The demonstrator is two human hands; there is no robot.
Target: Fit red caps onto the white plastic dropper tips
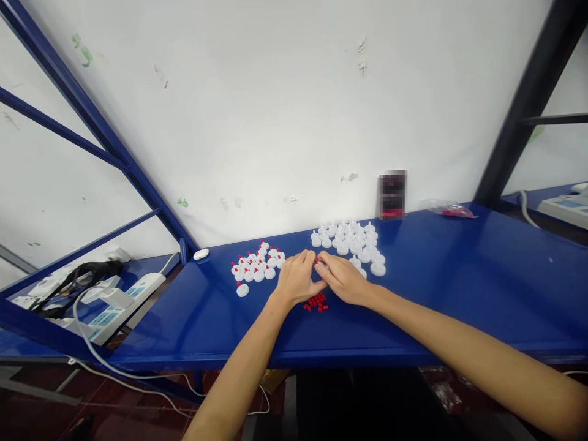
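My left hand (297,278) and my right hand (342,277) meet over the blue table, fingers curled together. A small red cap (316,260) shows at the fingertips of my right hand. My left fingers are closed against it, and whatever they hold is hidden. Just below the hands lies a little heap of red caps (316,302). To the left stand several white nozzle lids with red tips (258,275). Behind and beside my right hand is a group of white nozzle lids without red tips (342,248).
On the blue table (459,288), a white oval object (201,253) lies at the left. A dark, blurred-out card (392,196) leans on the wall. A plastic bag with red pieces (454,211) sits at the back right. Power strips (122,309) and cables lie beyond the left frame.
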